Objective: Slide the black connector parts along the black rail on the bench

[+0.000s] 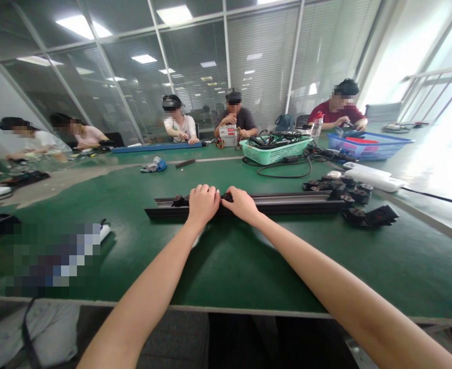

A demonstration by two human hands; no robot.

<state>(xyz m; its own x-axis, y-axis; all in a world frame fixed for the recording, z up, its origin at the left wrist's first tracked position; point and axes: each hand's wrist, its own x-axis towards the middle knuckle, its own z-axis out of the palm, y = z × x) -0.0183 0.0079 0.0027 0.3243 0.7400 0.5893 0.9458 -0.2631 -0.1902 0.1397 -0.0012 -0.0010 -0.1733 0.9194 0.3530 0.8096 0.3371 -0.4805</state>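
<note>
A long black metal channel rail lies crosswise on the green table in front of me. My left hand is closed over the rail near its middle, knuckles up, with its thumb hidden. My right hand pinches a small black module set in the channel; the fingertips of both hands nearly meet there. Another black module sits inside the channel left of my left hand. To the right of the rail's end, several loose black modules lie in a cluster.
A green basket of cables and a blue basket stand at the back. A white power strip lies right. Blue-grey gloves lie beyond the rail. A pixelated object is at near left. Several people sit around the table.
</note>
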